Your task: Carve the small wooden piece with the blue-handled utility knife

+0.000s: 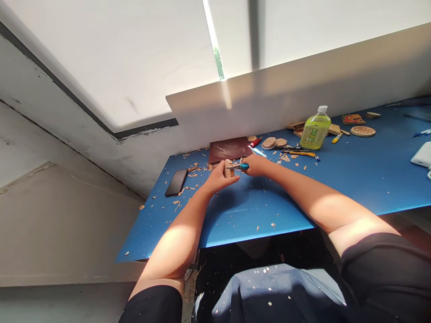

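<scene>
My left hand (218,177) grips a pale wooden block (229,168), holding it upright on or just above the blue tabletop (256,211). My right hand (256,164) is closed around a small knife with a blue handle (244,166). Its thin blade reaches left to the block, close to my left thumb. Fingers hide part of the block, and the exact point of contact is too small to tell. Wood shavings (193,169) lie scattered around both hands.
A black phone (176,182) lies left of my hands, and a dark reddish board (230,150) lies behind them. Farther right are wooden discs (269,142), several marking tools, a green bottle (315,130) and a white device (423,154). A wall runs along the table's back edge.
</scene>
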Tool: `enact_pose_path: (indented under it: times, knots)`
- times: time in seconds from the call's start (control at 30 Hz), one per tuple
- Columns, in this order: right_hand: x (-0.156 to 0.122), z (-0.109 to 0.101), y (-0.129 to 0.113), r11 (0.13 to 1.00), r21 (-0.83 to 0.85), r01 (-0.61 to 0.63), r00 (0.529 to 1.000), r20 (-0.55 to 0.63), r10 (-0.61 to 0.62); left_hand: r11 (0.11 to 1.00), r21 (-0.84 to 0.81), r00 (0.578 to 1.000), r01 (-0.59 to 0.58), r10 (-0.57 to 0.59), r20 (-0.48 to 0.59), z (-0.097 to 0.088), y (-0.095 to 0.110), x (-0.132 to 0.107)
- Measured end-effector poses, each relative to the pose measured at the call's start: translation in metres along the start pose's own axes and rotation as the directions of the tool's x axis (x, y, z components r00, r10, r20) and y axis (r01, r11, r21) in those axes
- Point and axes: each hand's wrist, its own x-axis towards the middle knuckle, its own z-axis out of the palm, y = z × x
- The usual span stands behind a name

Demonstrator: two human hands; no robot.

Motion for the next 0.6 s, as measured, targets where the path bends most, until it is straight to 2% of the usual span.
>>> enact_pose_path:
  times: [0.13, 0.27, 0.33, 0.43, 0.6]
  knots:
    - [-0.001, 0.002, 0.0, 0.999, 0.03, -0.011, 1.0, 0.01, 0.011, 0.999, -0.049, 0.999, -0.025, 0.027, 0.041, 0.001, -0.002, -0.001]
    - [-0.005, 0.002, 0.002, 0.998, 0.067, 0.02, 0.996, -0.087, -0.014, 0.971, -0.236, 0.997, 0.047, -0.03, 0.072, 0.004, -0.007, 0.004]
    - [-0.006, 0.002, 0.004, 0.987, 0.14, 0.08, 0.987, -0.15, -0.058, 0.928, -0.363, 0.994, 0.086, -0.057, 0.091, 0.007, -0.01, 0.007]
    - [-0.006, 0.002, 0.007, 0.958, 0.246, 0.145, 0.968, -0.235, -0.087, 0.851, -0.51, 0.992, 0.126, -0.112, 0.059, 0.01, -0.015, 0.012]
    - [-0.005, -0.001, 0.013, 0.941, 0.303, 0.151, 0.949, -0.312, -0.052, 0.698, -0.667, 0.961, 0.259, -0.253, 0.11, 0.008, -0.017, 0.016]
